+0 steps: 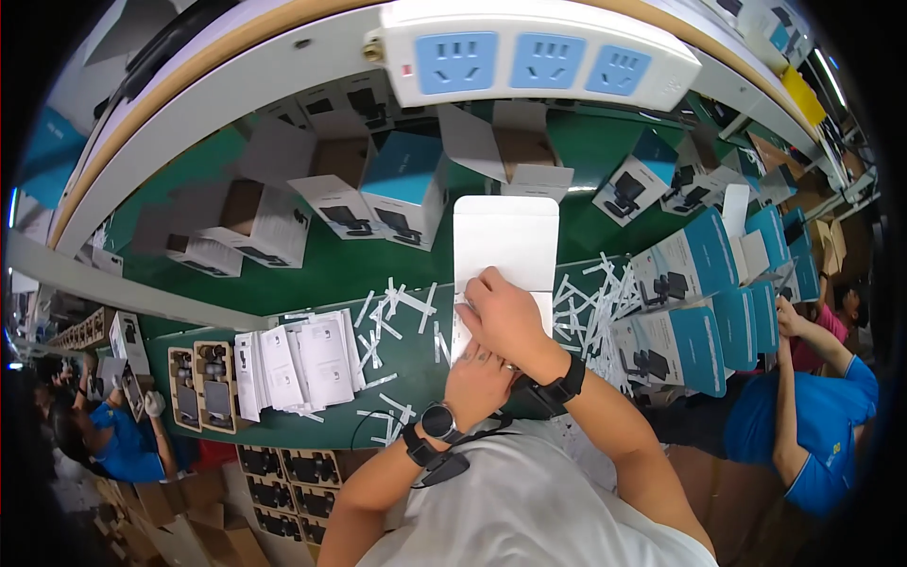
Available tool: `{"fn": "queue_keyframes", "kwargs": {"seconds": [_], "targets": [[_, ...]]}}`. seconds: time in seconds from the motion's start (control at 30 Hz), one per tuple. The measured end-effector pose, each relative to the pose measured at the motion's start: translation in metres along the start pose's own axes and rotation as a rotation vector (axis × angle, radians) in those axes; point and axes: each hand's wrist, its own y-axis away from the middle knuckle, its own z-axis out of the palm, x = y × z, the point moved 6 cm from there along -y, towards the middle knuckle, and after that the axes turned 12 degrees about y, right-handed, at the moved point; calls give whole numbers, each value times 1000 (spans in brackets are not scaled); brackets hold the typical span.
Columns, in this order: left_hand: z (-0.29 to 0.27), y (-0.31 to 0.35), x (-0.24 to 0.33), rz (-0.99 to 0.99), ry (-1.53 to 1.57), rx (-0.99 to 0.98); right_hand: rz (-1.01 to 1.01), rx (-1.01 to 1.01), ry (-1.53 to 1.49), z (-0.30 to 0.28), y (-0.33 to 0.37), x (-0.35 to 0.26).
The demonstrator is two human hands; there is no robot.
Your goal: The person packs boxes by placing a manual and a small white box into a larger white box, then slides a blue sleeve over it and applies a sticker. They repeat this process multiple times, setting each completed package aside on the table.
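Note:
A white carton (505,241) is in front of me, its lid flap raised on the far side. My left hand (479,386) is closed around its near end, fingers curled against it. Over the carton's opening, my right hand (508,323) is closed with fingertips pinched together; whatever they hold, if anything, is hidden. Both wrists wear black bands, and a watch is on the left one. White paper strips (378,326) lie scattered on the green table (312,437) to the left of the carton, and a denser pile of strips (600,312) lies to its right.
A stack of white leaflets (316,364) lies left, beside brown trays (217,387) holding black devices. Blue-and-white boxes (694,331) stand at right; open boxes (335,203) stand behind. A white power strip (543,57) hangs overhead. Co-workers in blue shirts (803,416) are on both sides.

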Motion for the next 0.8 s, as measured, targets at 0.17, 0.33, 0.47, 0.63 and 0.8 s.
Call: {"fn": "queue_keyframes", "kwargs": {"seconds": [0.17, 0.33, 0.47, 0.63, 0.8], "targets": [[11, 11, -6, -134, 112, -115, -111, 1, -271, 8, -4, -20], [-6, -3, -1, -59, -2, -63, 260, 432, -1048, -48, 19, 55], [-16, -4, 5, 12, 1, -86, 701, 460, -1196, -57, 13, 142], [-13, -2, 7, -18, -1, -120, 220, 267, -509, -75, 6, 53], [18, 11, -5, -265, 27, -518, 26, -122, -252, 0, -3, -5]]}}
